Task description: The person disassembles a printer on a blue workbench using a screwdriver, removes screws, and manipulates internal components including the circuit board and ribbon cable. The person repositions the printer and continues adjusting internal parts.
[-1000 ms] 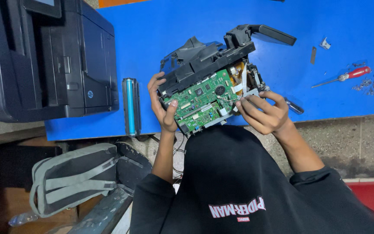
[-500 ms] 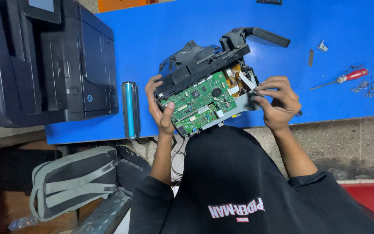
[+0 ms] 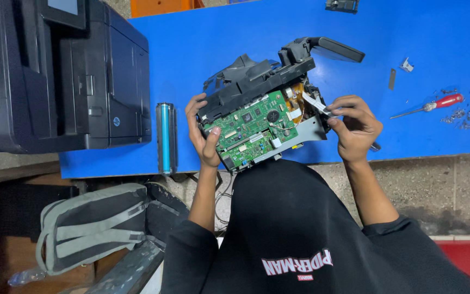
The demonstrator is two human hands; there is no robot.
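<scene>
I take the green circuit board [image 3: 251,128] as my landmark: it is fixed to the face of a stripped-down black machine part [image 3: 262,90] that stands tilted at the near edge of the blue table [image 3: 202,43]. My left hand [image 3: 202,133] sits at the board's left edge, fingers curled around the black frame and thumb pressed on the board's lower left corner. My right hand [image 3: 354,125], right of the board, has its fingertips drawn together, pinching a thin white flat cable [image 3: 314,102] that runs out from the board's upper right.

I judge the assembly stiff and moderately heavy, best gripped by the plastic frame or the grey metal bracket [image 3: 305,133] just right of the board, not by the board itself. The cable looks flimsy and easy to crease or tear.

The assembly's underside and the cable's far end are hidden. Whether something dark is under my right palm, I cannot tell. Well to the right of the board lie a red-handled screwdriver [image 3: 433,104] and small loose screws [image 3: 463,117], too small to count. Left of the board lies a blue roller [image 3: 165,136], and beyond it a black printer [image 3: 55,76], cut off by the frame.
</scene>
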